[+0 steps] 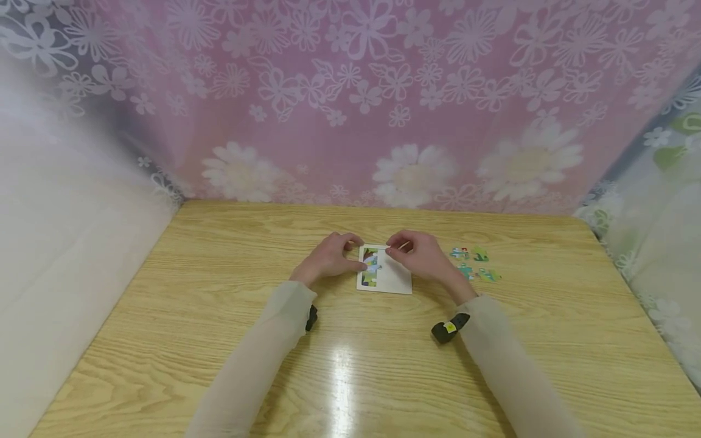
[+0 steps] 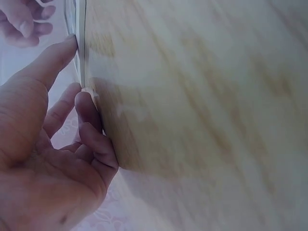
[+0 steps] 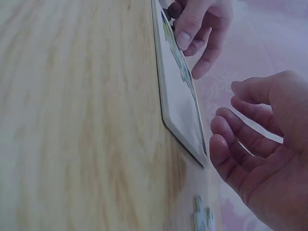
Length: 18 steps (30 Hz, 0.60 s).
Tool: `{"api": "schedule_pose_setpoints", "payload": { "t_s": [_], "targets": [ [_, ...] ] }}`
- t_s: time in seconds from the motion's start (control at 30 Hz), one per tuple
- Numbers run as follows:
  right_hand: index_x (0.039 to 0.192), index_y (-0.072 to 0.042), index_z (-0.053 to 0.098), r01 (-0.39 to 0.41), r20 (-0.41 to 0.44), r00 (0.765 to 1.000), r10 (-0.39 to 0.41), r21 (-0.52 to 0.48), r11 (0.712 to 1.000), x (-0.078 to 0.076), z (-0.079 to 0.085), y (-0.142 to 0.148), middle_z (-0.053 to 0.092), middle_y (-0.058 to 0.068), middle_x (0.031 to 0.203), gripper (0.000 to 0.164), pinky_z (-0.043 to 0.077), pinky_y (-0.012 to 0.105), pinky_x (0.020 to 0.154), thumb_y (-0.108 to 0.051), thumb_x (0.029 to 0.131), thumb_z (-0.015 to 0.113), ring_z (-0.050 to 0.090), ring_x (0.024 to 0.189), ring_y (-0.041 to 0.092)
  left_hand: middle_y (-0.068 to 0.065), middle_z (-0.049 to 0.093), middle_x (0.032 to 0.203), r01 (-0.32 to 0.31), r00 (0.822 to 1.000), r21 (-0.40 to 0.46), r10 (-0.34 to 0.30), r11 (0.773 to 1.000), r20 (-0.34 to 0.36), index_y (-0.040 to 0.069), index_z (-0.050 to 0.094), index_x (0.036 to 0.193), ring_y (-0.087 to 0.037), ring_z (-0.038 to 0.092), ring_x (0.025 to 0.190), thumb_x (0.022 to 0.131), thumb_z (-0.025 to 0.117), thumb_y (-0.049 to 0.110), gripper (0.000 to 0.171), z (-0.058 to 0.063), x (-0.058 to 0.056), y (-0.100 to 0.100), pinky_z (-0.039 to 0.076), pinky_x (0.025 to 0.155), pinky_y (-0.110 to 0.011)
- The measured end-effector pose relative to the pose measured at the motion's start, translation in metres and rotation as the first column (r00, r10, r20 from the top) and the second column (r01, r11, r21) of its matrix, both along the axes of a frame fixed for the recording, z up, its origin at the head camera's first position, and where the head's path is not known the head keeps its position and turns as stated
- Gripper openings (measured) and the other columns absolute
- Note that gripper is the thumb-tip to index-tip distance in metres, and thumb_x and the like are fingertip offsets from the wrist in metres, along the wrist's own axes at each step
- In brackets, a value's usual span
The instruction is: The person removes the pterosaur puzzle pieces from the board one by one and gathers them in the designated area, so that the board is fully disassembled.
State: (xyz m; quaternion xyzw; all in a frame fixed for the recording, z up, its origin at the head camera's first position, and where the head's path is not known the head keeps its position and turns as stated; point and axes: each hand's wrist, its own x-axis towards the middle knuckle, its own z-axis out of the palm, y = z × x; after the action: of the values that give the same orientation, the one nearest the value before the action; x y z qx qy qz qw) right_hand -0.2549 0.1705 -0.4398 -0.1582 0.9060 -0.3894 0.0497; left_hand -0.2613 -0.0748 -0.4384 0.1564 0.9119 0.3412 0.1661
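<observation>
A small white puzzle board (image 1: 395, 281) lies flat on the table, with joined picture pieces (image 1: 369, 275) along its left side. My left hand (image 1: 332, 255) holds the board at its left edge. In the left wrist view, the thumb (image 2: 62, 55) rests on the board's top face and curled fingertips touch its edge. Over the board's upper right hovers my right hand (image 1: 418, 252). Its fingers (image 3: 240, 130) are loosely bent with a gap to the thumb, and nothing shows between them in the right wrist view.
Several loose jigsaw pieces (image 1: 482, 274) lie to the right of the board, partly behind the right wrist. The wooden table (image 1: 219, 243) ends at a pink floral curtain (image 1: 328, 121). Black wrist cameras (image 1: 450, 328) are strapped at both sleeves.
</observation>
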Motion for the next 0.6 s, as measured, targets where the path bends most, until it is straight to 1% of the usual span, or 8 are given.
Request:
{"api": "schedule_pose_setpoints", "payload": {
  "t_s": [0.3, 0.4, 0.5, 0.6],
  "targets": [
    [0.11, -0.014, 0.073, -0.008, 0.026, 1.0, 0.008, 0.03, 1.0, -0.01, -0.008, -0.011, 0.074, 0.006, 0.104, 0.018, 0.053, 0.035, 0.082, -0.027, 0.099, 0.067, 0.068, 0.092, 0.02, -0.012, 0.055, 0.135, -0.006, 1.0, -0.002, 0.006, 1.0, -0.005, 0.018, 0.058, 0.14, -0.027, 0.055, 0.126, 0.091, 0.079, 0.034, 0.056, 0.001, 0.002, 0.001, 0.047, 0.107, -0.045],
    [0.108, -0.014, 0.074, -0.035, 0.036, 0.999, 0.034, 0.043, 0.998, -0.013, -0.01, -0.013, 0.073, 0.005, 0.1, 0.016, 0.051, 0.035, 0.082, -0.025, 0.098, 0.068, 0.066, 0.091, 0.019, -0.013, 0.055, 0.136, 0.0, 1.0, -0.001, 0.0, 1.0, -0.009, 0.017, 0.058, 0.141, -0.028, 0.055, 0.127, 0.09, 0.079, 0.033, 0.057, 0.002, 0.002, 0.001, 0.047, 0.108, -0.045],
    [0.108, -0.012, 0.075, -0.075, 0.039, 0.997, 0.072, 0.06, 0.995, -0.014, -0.01, -0.015, 0.073, 0.006, 0.098, 0.016, 0.05, 0.034, 0.08, -0.023, 0.097, 0.069, 0.065, 0.088, 0.018, -0.013, 0.055, 0.135, 0.006, 1.0, -0.007, -0.007, 1.0, -0.012, 0.017, 0.057, 0.142, -0.027, 0.055, 0.126, 0.09, 0.079, 0.033, 0.058, 0.002, 0.001, 0.001, 0.047, 0.107, -0.045],
    [0.108, -0.01, 0.076, -0.089, 0.033, 0.996, 0.086, 0.082, 0.993, -0.014, -0.009, -0.018, 0.072, 0.007, 0.097, 0.018, 0.049, 0.033, 0.076, -0.023, 0.096, 0.071, 0.063, 0.085, 0.018, -0.013, 0.056, 0.135, 0.01, 1.0, -0.013, -0.011, 1.0, -0.01, 0.018, 0.057, 0.142, -0.027, 0.054, 0.125, 0.091, 0.079, 0.033, 0.058, 0.002, 0.0, 0.001, 0.047, 0.106, -0.045]
  ]
}}
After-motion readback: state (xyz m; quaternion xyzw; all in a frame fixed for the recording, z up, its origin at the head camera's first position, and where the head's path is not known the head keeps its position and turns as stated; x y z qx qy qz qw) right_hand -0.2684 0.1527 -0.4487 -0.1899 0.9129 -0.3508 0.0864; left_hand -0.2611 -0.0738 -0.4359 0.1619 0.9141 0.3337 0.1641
